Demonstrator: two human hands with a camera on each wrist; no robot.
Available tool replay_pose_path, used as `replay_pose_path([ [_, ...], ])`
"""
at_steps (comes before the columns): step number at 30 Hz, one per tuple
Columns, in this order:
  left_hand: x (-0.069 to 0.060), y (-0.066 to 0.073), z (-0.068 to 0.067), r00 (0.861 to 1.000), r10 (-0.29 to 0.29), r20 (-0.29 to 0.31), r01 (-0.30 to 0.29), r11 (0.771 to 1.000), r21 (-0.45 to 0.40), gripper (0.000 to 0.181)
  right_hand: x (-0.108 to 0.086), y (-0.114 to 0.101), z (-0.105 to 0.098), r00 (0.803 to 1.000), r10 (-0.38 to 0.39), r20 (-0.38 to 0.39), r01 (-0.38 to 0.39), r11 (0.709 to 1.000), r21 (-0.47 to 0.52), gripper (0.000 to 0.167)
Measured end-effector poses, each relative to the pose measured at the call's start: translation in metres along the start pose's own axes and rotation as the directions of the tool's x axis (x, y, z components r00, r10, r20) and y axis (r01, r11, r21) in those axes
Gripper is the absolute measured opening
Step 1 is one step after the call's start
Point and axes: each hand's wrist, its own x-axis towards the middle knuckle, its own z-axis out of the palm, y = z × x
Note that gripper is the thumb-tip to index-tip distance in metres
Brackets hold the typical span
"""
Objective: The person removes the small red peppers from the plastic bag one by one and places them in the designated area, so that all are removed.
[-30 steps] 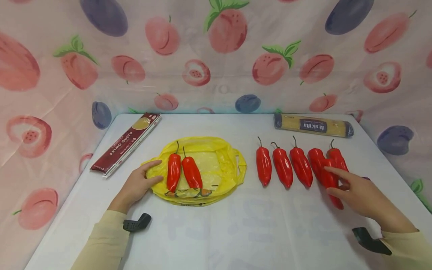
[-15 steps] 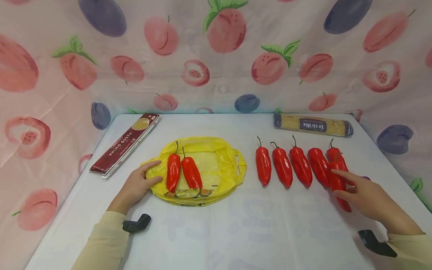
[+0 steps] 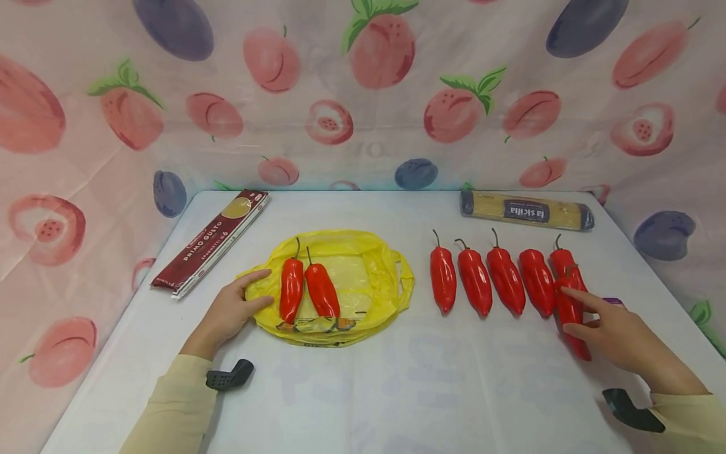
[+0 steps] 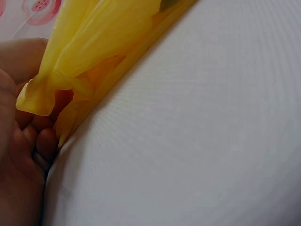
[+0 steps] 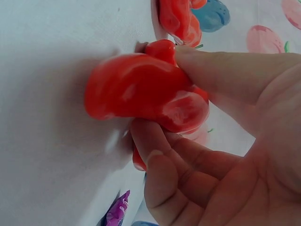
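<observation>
While hands [image 3: 229, 312] [image 3: 615, 331] hold bag [image 3: 391, 265], pepper [image 3: 575, 335] | spaghetti [image 3: 212, 244]: PRIMO GUSTO | pasta [image 3: 496, 207]: la sicilia

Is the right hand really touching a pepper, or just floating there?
Touching. The right wrist view shows the right hand pinching a red pepper between its thumb and fingers.

The place looks like a small prepared booth. A fruit-printed sheet [image 3: 386, 135] closes the white table [image 3: 386, 394] at the back and on both sides, so the room behind cannot be told.
</observation>
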Motion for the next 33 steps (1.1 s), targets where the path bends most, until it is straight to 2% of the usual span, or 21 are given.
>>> replay_pose_path([
  [5, -0.0001, 0.0002, 0.0003, 1.0, 0.004, -0.001, -0.004, 1.0, 0.005, 0.064, 0.0003, 0.0019, 0.0, 1.0, -0.005, 0.002, 0.005, 1.0, -0.003, 0.087],
  [15, -0.0011, 0.0011, 0.0002, 1.0, 0.012, -0.002, -0.012, 1.0, -0.007, 0.065, -0.0007, 0.0065, -0.0034, 0.999, 0.001, 0.055, 0.0, 1.0, -0.013, 0.088],
  [33, -0.0012, 0.0019, 0.0001, 1.0, 0.013, -0.004, -0.013, 1.0, -0.005, 0.064, -0.0042, 0.0035, -0.0055, 0.998, 0.026, 0.052, -0.025, 1.0, -0.002, 0.097],
])
